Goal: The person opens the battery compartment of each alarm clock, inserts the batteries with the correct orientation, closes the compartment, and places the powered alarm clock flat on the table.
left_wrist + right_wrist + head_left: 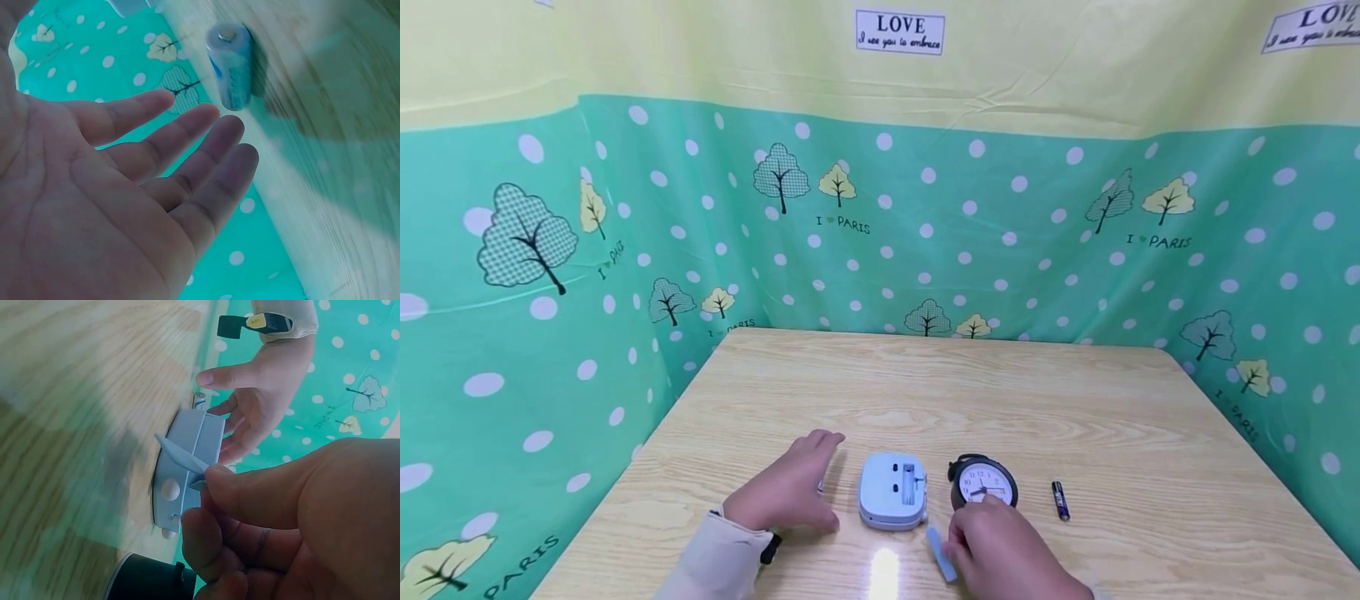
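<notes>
**Two hands, two batteries and a pale strip at the table**

Over there, patterned cloth (925, 192) in green and yellow hangs round the back and sides, with two LOVE labels readable along its top. Against it stands one wooden table (1000, 400).

Two hands work at the near side. The right hand (1000, 542) pinches one light blue strip (941, 554) between thumb and finger, above the tabletop, between the box and the clock. The left hand (786, 487) is loose and holding nothing, its fingers extended and thumb apart, just left of the box. A light sleeve (718, 554) and a black strap (771, 549) show at that wrist.

One light blue box (878, 504) sits between the hands, its slotted face up. That face has one open compartment (909, 485); whether anything lies inside is too small for me to tell. One round black clock (983, 478) lies dial up to its right, partly hidden by the right hand.

The smallest things I count are two batteries: a dark battery (1060, 501) on the wood right of the clock, and a silvery battery (230, 69) near the left fingertips.
</notes>
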`<act>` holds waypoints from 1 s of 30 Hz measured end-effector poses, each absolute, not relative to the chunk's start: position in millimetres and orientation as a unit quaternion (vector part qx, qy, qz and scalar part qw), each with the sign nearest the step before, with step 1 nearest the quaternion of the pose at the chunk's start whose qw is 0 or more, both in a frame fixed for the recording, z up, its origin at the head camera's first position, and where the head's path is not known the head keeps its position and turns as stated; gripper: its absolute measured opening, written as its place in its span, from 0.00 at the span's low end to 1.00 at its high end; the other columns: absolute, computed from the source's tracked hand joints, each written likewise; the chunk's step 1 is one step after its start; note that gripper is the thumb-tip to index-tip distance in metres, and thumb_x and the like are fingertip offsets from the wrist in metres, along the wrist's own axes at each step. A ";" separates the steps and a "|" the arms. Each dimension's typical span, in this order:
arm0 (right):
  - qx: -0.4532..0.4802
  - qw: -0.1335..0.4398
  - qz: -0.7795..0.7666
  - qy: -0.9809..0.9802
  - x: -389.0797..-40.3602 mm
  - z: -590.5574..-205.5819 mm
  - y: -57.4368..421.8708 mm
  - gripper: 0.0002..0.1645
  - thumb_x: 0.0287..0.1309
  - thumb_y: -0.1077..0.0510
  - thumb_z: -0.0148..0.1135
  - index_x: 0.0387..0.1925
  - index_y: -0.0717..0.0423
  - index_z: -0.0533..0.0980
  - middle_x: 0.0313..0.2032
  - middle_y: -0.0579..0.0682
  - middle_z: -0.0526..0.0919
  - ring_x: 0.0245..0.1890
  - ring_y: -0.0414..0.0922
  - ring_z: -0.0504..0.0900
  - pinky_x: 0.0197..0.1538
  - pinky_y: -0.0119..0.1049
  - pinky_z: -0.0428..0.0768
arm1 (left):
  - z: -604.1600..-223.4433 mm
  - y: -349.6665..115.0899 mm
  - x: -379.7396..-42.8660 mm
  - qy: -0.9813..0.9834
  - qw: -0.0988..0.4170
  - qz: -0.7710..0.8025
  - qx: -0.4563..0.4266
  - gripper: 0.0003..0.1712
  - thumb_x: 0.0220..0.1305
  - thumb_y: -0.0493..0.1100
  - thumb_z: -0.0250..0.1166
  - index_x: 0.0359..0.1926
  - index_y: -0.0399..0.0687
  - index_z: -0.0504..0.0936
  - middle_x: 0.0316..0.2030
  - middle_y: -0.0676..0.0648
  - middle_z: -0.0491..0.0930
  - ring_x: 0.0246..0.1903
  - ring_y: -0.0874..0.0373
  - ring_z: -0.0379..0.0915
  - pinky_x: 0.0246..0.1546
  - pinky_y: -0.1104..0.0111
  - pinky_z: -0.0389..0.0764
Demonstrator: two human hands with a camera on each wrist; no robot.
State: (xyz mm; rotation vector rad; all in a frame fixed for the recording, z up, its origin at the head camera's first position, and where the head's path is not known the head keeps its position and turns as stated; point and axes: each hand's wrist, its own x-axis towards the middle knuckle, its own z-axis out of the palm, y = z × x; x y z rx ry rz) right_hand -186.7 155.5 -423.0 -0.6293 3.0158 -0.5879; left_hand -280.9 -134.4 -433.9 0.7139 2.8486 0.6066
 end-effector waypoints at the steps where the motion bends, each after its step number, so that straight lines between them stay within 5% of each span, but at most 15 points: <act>1: -0.203 0.002 -0.187 0.961 -186.6 -423.3 155.4 0.14 0.54 0.48 0.66 0.17 0.37 0.72 0.17 0.31 0.67 0.25 0.34 0.64 0.29 0.30 0.64 | -434.5 -135.4 -281.4 0.948 0.069 0.201 0.236 0.65 0.29 0.50 0.80 0.70 0.44 0.56 0.65 0.46 0.61 0.63 0.49 0.59 0.60 0.54 0.69; 11: -0.199 0.027 -0.183 0.962 -184.5 -427.0 153.5 0.16 0.53 0.48 0.66 0.17 0.39 0.70 0.18 0.33 0.66 0.19 0.32 0.63 0.24 0.29 0.63 | -436.0 -141.3 -286.6 0.959 0.060 0.175 0.215 0.49 0.36 0.44 0.75 0.64 0.46 0.68 0.56 0.47 0.67 0.48 0.55 0.66 0.46 0.60 0.77; 18: -0.184 0.044 -0.193 0.963 -184.0 -427.3 152.5 0.16 0.54 0.49 0.66 0.17 0.40 0.70 0.17 0.34 0.67 0.17 0.33 0.64 0.22 0.30 0.63 | -436.4 -144.3 -287.7 0.959 0.066 0.180 0.211 0.43 0.38 0.43 0.72 0.61 0.42 0.71 0.47 0.49 0.68 0.35 0.59 0.66 0.32 0.69 0.72; 30: -0.181 0.060 -0.202 0.961 -185.2 -434.7 153.4 0.15 0.53 0.49 0.67 0.18 0.40 0.71 0.18 0.34 0.67 0.18 0.32 0.64 0.23 0.30 0.64 | -435.9 -145.4 -284.1 0.959 0.055 0.185 0.210 0.37 0.42 0.43 0.71 0.57 0.38 0.74 0.40 0.49 0.70 0.31 0.60 0.66 0.28 0.71 0.70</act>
